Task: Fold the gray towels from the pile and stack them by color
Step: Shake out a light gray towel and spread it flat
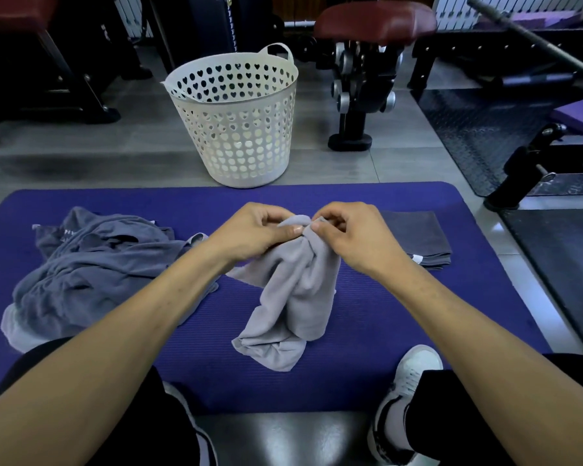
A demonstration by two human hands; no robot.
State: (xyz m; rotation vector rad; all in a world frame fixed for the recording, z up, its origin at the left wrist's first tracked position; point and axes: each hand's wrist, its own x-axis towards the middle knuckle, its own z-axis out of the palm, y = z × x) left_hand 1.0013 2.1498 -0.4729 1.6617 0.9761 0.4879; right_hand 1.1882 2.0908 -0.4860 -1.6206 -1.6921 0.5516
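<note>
Both hands meet at the top of the light gray towel (297, 290): the left hand (253, 230) and right hand (347, 230) each pinch its bunched upper edge, side by side. The soft, rumpled terry cloth hangs straight down toward the sitter, its tail resting on the ribbed purple mat (401, 314). The dark gray pile (91, 267) lies nearer the left arm, and the folded dark stack (421, 237) just beyond the right.

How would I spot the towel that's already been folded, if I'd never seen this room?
Find the purple mat on the floor in front of the white basket. At the mat's right edge, past the right hand, lies the folded dark gray towel. It alone is flat and square-edged; the pile on the left is rumpled, and the held towel is paler.
</note>
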